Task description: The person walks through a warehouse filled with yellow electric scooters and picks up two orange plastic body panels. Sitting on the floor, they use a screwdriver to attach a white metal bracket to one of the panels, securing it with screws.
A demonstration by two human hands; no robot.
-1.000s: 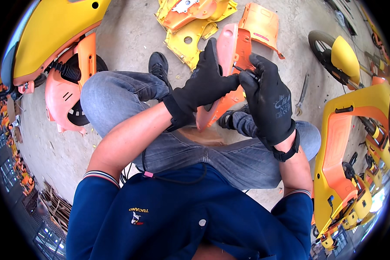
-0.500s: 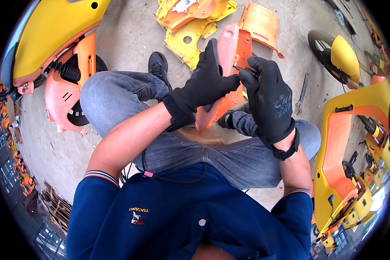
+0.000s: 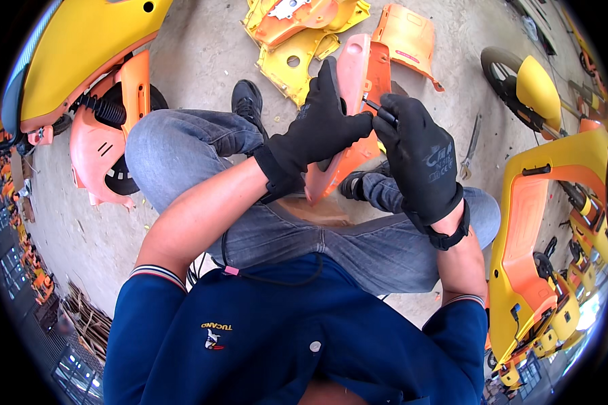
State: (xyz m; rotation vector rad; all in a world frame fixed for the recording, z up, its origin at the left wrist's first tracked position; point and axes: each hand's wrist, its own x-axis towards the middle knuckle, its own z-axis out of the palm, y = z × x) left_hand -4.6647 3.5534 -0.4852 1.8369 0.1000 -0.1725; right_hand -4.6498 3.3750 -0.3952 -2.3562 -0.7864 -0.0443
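Note:
In my gloved left hand (image 3: 317,125) is a long, curved orange-pink plastic panel (image 3: 353,71), standing on edge between my bent legs. The fingers wrap its left side, and the thumb reaches across toward the right hand. My gloved right hand (image 3: 422,152) pinches the dark handle of a small screwdriver (image 3: 387,115). Its thin metal shaft points left at the panel's inner side, close to an opening there. Whether the tip sits on a screw is too small to tell. Part of the panel is hidden behind my left hand.
Yellow and orange body panels (image 3: 294,47) lie ahead on the concrete floor, beside an orange cover (image 3: 404,40). To the right are a wrench (image 3: 471,145), a wheel with a yellow fender (image 3: 537,88) and a yellow scooter body (image 3: 513,250). Another scooter (image 3: 81,61) stands at left.
My right hand has shifted slightly down and its fingers have turned, showing more of the screwdriver's handle. The left hand and the panel have barely moved.

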